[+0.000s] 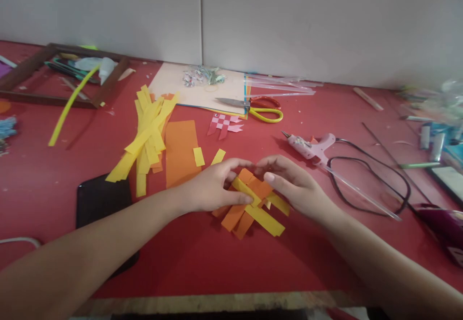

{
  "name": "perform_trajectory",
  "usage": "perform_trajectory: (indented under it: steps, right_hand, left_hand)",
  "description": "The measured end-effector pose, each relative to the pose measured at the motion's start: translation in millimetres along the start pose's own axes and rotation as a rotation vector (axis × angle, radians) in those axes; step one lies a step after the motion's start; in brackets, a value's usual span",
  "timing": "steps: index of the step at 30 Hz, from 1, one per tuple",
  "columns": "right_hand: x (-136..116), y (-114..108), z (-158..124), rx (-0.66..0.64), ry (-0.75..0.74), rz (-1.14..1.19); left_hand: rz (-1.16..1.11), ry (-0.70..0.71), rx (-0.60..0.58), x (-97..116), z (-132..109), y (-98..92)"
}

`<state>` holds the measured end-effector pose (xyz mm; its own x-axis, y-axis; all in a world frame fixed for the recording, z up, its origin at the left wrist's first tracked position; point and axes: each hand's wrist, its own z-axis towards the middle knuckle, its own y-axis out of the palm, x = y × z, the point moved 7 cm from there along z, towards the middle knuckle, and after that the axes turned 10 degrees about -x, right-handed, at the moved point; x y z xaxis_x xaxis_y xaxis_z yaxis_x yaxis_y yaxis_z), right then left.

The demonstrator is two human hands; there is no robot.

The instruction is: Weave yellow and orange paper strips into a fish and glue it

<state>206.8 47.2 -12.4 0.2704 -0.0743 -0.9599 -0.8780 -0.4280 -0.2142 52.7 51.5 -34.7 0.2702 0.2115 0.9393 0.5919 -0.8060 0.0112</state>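
Orange and yellow paper strips woven across each other form a small piece [249, 199] low over the red table. My left hand [217, 185] grips its left side, thumb on top of a yellow strip and fingers behind. My right hand [289, 180] is curved around the upper right side, its thumb and fingers touching the paper's edge. Two short yellow paper pieces [198, 157] lie just beyond my left hand, beside an orange paper sheet [182, 141]. A pile of yellow strips [150, 129] lies farther left, with some orange strips underneath.
A pink glue gun [313, 148] with a looping black cord lies to the right. Scissors [265, 109] and a pink checkered paper fish [223, 123] lie behind my hands. At left are a black phone-like slab [103, 199] and a brown wooden frame [112, 83]. A wall stands behind.
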Motion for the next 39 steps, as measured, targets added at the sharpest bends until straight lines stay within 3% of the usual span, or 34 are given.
perform_trajectory:
  steps: [5,12,17,23,28,34,39]
  right_hand:
    - [4.6,-6.2,1.0,0.095,0.053,0.015]
    - [-0.8,-2.0,0.8,0.046,-0.072,0.02]
    - [1.1,-4.7,-2.9,0.056,-0.106,0.108]
    - [13.4,-9.2,-1.8,0.131,0.078,0.153]
    - [13.6,-7.1,1.2,0.119,0.095,0.23]
    - [12.2,-10.3,2.4,0.13,0.073,0.112]
    - [5.5,-8.3,1.7,0.145,-0.003,0.049]
  left_hand:
    - [-0.006,0.009,-0.003,-0.6,1.4,0.7]
    - [0.073,-0.014,0.019,2.5,0.2,-0.8]
    - [-0.049,-0.036,0.027,2.9,0.1,-0.3]
    - [-0.11,-0.004,0.034,5.3,-0.7,-0.4]
    - [-0.105,-0.001,0.037,4.1,-1.2,-1.2]
    - [-0.014,-0.007,0.078,3.8,-1.5,-3.2]
    - [-0.036,0.019,0.041,3.9,-1.2,-0.4]
